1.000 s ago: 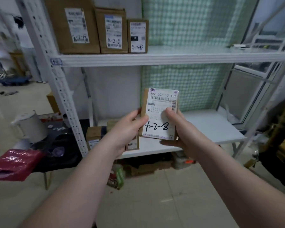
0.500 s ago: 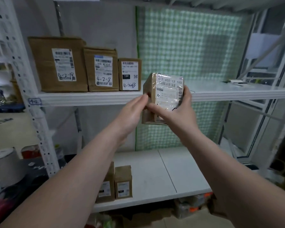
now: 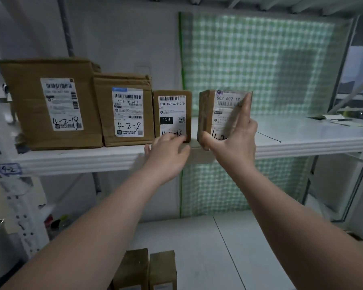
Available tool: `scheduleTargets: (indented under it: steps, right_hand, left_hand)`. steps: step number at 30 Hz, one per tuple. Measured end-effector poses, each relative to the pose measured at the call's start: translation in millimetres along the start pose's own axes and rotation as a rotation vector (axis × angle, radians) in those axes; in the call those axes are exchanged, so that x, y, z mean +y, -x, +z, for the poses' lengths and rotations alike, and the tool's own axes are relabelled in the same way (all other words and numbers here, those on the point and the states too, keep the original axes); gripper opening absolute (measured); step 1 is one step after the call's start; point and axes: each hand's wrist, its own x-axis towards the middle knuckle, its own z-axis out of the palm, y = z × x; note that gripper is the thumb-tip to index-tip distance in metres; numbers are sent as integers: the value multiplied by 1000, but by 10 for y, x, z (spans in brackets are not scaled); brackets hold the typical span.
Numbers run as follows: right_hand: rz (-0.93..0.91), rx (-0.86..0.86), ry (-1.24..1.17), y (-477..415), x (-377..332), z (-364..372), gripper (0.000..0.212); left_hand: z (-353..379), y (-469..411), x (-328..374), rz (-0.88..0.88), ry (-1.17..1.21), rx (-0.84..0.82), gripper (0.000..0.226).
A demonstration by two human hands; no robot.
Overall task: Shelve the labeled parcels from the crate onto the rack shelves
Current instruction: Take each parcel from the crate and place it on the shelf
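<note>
A small brown parcel [image 3: 222, 114] with a white label reading 502 607 12 stands upright on the white upper shelf [image 3: 302, 141]. My right hand [image 3: 237, 143] grips it, thumb at its lower left and fingers up its right side, hiding part of the handwritten code. A small gap separates it from the box marked 4-2-13 [image 3: 172, 109] on its left. My left hand [image 3: 168, 155] has its fingers apart, with the fingertips against the lower front of that box. Further left stand the boxes marked 4-2-9 [image 3: 126, 114] and 4-2-18 [image 3: 50, 105].
The rack post [image 3: 19, 206] at left carries a tag reading 4-2 [image 3: 8, 169]. The upper shelf runs bare to the right as far as some papers and a pen [image 3: 331, 117]. On the lower shelf [image 3: 218, 248], two small brown boxes [image 3: 147, 268] stand at the front.
Both hands raised the parcel from chest height to the upper shelf and set it beside the 4-2-13 box. My left hand let go of it and moved to that box.
</note>
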Motion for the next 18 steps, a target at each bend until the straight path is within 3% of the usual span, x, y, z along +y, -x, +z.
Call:
scheduleTargets:
  steps: [6, 12, 18]
  right_hand:
    - [-63, 25, 42, -175, 306, 337, 116]
    - [-124, 18, 154, -196, 486, 530, 102]
    - [-331, 54, 410, -216, 638, 650, 91]
  left_hand:
    - [378, -23, -177, 0, -252, 24, 47]
    - [433, -34, -145, -8, -287, 93, 46]
    - [458, -10, -124, -18, -293, 102, 45]
